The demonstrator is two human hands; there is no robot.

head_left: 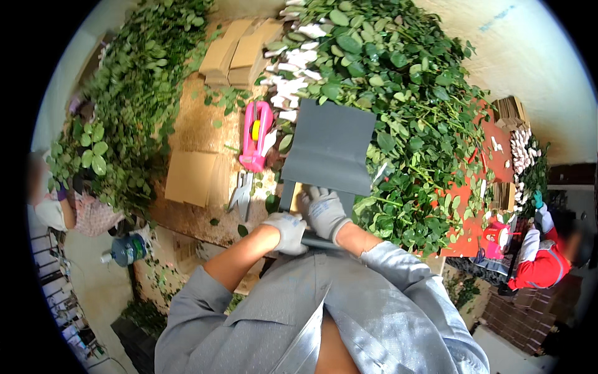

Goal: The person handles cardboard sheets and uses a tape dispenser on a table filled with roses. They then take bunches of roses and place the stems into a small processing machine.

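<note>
In front of my body stands a dark grey stand (330,140) with a wide bent panel. My right hand (325,215), in a pale grey work glove, lies at its near side with fingers stretched over a small tan piece (301,197) that looks like cardboard. Beside it, my left hand (289,233), gloved the same way, is closed at the stand's near left edge; what its fingers grip is hidden. To the left of the stand lie a pink tape dispenser (254,138) with a yellow core and a grey plier-like hand tool (241,195).
Cardboard sheets (196,177) and stacked cardboard (240,51) lie on the wooden table (193,124). White-wrapped flower heads (289,78) with leafy stems (398,81) fill the far and right side. More stems (134,87) are left. Co-workers stand at both sides, one in a red sleeve (539,268).
</note>
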